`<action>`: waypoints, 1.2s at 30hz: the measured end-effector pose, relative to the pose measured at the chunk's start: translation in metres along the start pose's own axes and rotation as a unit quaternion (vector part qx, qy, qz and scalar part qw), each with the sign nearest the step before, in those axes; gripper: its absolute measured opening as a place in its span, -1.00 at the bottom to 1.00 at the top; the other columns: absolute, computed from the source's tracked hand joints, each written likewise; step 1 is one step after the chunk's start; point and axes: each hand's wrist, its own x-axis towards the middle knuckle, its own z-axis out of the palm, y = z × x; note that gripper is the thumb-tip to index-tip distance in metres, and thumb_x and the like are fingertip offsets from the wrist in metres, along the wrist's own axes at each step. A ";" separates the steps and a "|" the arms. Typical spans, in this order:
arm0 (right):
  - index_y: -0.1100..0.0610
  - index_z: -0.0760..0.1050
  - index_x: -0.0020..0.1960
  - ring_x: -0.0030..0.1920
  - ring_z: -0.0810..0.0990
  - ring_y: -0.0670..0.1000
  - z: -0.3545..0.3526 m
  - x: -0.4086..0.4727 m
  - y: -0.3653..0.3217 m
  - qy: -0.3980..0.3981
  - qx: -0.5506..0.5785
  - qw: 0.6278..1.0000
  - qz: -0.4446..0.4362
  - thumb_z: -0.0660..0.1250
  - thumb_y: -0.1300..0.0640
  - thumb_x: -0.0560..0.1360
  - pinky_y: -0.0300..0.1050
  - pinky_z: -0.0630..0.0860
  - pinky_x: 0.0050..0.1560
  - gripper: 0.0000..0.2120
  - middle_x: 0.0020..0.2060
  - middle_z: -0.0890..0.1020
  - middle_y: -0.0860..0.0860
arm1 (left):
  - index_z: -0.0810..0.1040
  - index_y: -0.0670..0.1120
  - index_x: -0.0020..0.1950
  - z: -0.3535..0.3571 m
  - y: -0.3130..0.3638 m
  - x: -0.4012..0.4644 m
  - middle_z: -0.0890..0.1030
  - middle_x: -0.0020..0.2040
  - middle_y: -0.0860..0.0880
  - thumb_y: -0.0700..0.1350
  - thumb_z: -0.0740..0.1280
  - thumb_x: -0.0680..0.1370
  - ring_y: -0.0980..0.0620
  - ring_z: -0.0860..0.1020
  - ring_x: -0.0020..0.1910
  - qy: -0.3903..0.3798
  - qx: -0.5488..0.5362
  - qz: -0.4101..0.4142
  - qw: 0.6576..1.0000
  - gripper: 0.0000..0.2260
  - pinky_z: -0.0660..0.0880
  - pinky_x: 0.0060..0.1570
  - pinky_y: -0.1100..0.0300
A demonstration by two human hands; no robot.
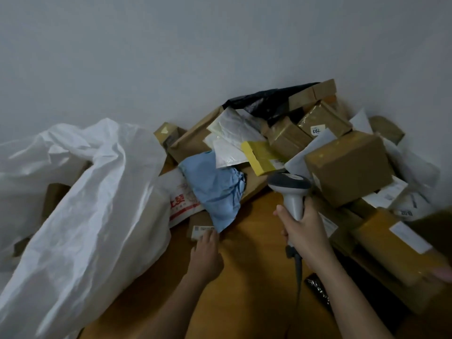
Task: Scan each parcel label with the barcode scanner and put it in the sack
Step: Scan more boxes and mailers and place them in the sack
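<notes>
Head view: right hand [304,234] around scanner [291,192], beside parcel pile edge.

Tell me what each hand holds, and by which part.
The right hand grips the barcode scanner by its handle. The left hand holds nothing; its fingers reach the small box.

The right hand [307,237] grips the grey barcode scanner [292,192] by its handle, head aimed at the heap of parcels against the wall. The left hand [206,253] reaches to a small brown box [199,230] under a blue bag [215,189]. A white sack [85,211] lies left.
</notes>
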 end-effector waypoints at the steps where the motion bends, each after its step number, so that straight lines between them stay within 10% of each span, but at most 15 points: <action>1: 0.01 0.38 0.11 -0.42 0.55 -0.09 0.000 0.001 0.005 -0.006 -0.001 1.000 0.001 0.33 0.04 0.55 -0.15 0.54 -0.38 -0.82 -0.08 0.64 0.16 | -0.03 -0.08 0.60 0.006 -0.005 0.011 0.01 0.60 -0.05 -0.17 0.21 0.61 -0.08 0.04 0.57 0.000 -0.007 -0.023 1.000 -0.37 0.14 0.48 -0.07; 10: 0.02 0.40 0.07 -0.39 0.54 -0.06 0.016 0.022 0.029 -0.027 -0.023 0.999 0.023 0.34 0.04 0.55 -0.29 0.48 -0.41 -0.84 -0.07 0.61 0.19 | -0.19 -0.04 0.61 0.047 -0.040 0.050 -0.17 0.62 -0.01 -0.13 0.23 0.60 -0.07 -0.19 0.59 -0.043 0.031 -0.057 0.997 -0.26 -0.17 0.51 -0.16; 17: -0.04 0.38 0.03 -0.44 0.51 -0.12 0.054 0.025 0.029 -0.062 -0.036 0.997 0.029 0.35 0.04 0.55 -0.22 0.50 -0.43 -0.85 -0.21 0.54 0.12 | 0.23 0.10 0.51 0.051 -0.045 0.028 0.21 0.51 0.08 0.04 0.29 0.58 -0.03 0.12 0.51 0.020 0.025 0.017 0.999 -0.48 0.08 0.49 -0.09; 25: -0.13 0.37 0.03 -0.37 0.53 -0.04 0.058 0.024 0.039 -0.067 -0.054 0.996 0.033 0.37 0.03 0.53 -0.25 0.53 -0.41 -0.82 -0.17 0.54 0.15 | -0.24 0.29 0.54 0.049 -0.072 0.060 -0.36 0.55 0.17 0.03 0.57 0.33 -0.08 -0.33 0.55 -0.032 -0.029 0.011 0.999 0.12 -0.11 0.48 -0.23; 36: -0.17 0.37 0.01 -0.36 0.55 -0.07 0.035 0.016 0.042 -0.062 -0.051 0.996 0.042 0.39 0.07 0.52 -0.08 0.58 -0.29 -0.78 -0.19 0.55 0.08 | 0.06 0.12 0.58 0.068 -0.047 0.042 0.17 0.47 0.03 0.15 0.53 0.32 -0.04 0.24 0.42 -0.023 -0.064 0.076 0.995 -0.05 0.23 0.39 0.00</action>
